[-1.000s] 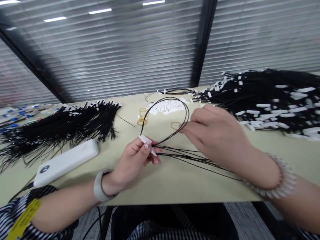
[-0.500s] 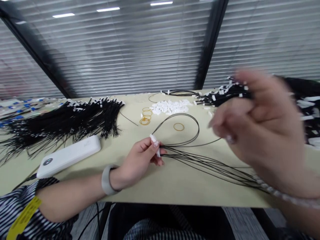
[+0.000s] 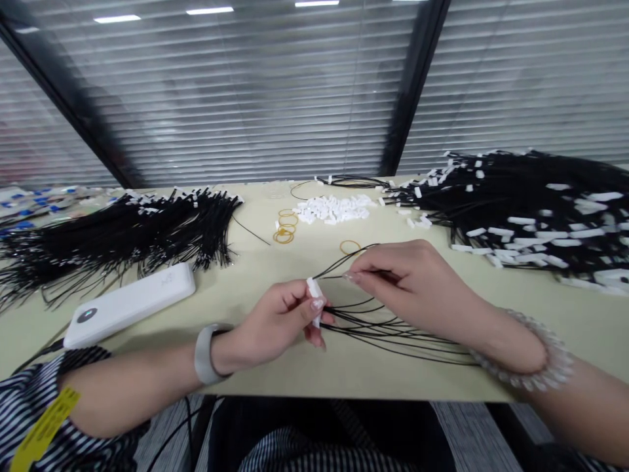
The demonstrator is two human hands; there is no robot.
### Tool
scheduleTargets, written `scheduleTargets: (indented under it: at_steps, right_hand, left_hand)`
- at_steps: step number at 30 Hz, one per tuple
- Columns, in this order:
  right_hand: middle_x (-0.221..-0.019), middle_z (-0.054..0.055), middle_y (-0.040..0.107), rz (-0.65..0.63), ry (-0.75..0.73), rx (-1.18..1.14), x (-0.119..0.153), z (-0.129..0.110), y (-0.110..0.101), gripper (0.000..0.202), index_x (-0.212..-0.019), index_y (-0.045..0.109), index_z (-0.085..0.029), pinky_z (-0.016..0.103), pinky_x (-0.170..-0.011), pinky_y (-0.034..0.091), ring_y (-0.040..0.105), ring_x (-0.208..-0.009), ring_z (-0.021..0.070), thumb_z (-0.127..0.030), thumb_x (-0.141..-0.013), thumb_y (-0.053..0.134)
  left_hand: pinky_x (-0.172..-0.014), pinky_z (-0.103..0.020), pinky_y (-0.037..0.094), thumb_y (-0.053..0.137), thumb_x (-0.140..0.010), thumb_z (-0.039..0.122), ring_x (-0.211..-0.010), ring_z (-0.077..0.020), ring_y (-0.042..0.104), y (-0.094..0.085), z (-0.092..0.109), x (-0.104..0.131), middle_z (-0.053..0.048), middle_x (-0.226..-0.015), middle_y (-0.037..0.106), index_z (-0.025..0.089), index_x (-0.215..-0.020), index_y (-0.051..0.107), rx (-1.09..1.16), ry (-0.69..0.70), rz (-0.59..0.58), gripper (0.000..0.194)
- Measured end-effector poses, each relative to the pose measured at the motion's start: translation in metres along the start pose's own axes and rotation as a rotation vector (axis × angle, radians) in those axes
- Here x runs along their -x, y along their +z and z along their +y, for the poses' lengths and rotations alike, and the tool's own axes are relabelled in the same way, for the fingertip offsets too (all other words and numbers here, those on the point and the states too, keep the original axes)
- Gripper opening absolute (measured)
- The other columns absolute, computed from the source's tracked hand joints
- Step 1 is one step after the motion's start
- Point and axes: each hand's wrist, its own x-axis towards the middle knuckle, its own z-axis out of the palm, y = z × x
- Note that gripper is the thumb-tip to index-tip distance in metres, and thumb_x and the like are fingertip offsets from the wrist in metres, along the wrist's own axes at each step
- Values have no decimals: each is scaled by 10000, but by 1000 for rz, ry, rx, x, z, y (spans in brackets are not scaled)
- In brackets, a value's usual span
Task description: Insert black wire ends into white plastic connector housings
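Between the thumb and fingers of my left hand [image 3: 289,314] is a white connector strip [image 3: 313,288], tilted, with several thin black cables [image 3: 393,331] running out to the right. My right hand [image 3: 413,282] is closed in a pinch on black cable just right of the strip's upper end. Its fingertips partly hide the pinched stretch. The other cables pass beneath my right hand and wrist. A yellow rubber band [image 3: 350,247] lies on the table just behind the right fingertips.
Small white connectors [image 3: 334,208] are heaped at the back middle, beside more yellow bands [image 3: 285,233]. Black cable bundles lie left [image 3: 147,229] and right [image 3: 521,196]. A white power bank [image 3: 130,305] rests near my left forearm. Blinds [image 3: 246,98] stand behind the table.
My right hand has come down and left from its raised, blurred position and now pinches cable near the strip. The wide cable loop has been drawn in. My left hand has shifted slightly.
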Motion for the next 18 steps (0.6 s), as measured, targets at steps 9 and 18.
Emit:
scheduleTargets:
  at_steps: [9,18]
  right_hand:
    - [-620,-56,587,-2,-34,-10,0,0,3,124,-735,615,-181,168,-546,349,479,-550,37,-119,-802,532]
    - [-597,-45,546,-40,11,12,1,-3,5,145,-719,590,-171,190,-535,323,445,-538,52,-159,-825,491]
  left_hand:
    - [-528,-207,531,578,-792,390,-519,-65,587,1,2,-1,-13,-722,618,123,-759,526,-64,3,-15,274]
    - [-513,-221,546,572,-796,368,-593,-107,607,4,2,2,-1,-664,561,140,-703,523,-137,1,-34,251]
